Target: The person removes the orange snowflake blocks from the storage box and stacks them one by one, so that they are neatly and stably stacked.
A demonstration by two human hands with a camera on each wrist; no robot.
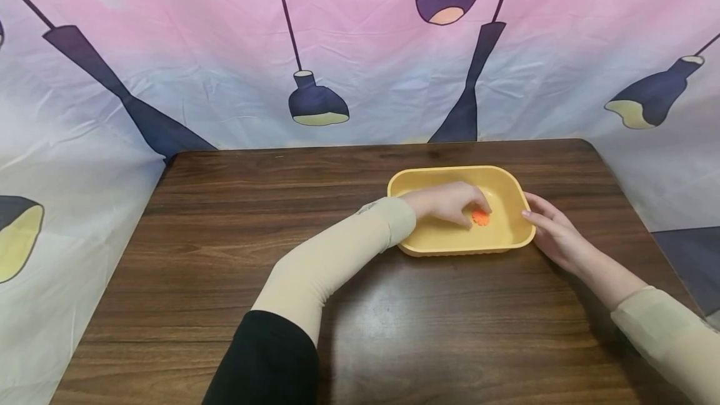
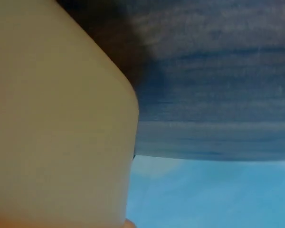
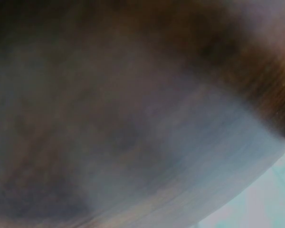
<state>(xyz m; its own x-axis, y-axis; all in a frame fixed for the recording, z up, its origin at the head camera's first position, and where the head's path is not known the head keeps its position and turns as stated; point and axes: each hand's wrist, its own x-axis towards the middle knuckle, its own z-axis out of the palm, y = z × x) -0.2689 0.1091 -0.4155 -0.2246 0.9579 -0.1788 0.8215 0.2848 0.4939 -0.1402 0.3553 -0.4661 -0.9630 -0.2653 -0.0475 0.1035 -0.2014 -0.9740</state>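
Observation:
A yellow oblong basin (image 1: 467, 245) stands on the wooden table. My left hand (image 1: 447, 200) reaches into it from the left, palm down. Its thumb and fingers bend down on either side of a small orange piece with a scalloped, flower-like edge (image 1: 480, 217). Whether they pinch this piece or only surround it I cannot tell. At the basin's right end, my right hand (image 1: 554, 230) grips the rim, thumb on top and fingers around the outside. Neither wrist view shows the basin; a pale sleeve (image 2: 61, 114) fills much of the left one.
The dark brown wooden table (image 1: 225, 255) reaches back to a hanging cloth (image 1: 371, 42) printed with lamps. The table's right edge runs close beyond my right forearm. In the right wrist view, the tabletop (image 3: 133, 142) is blurred.

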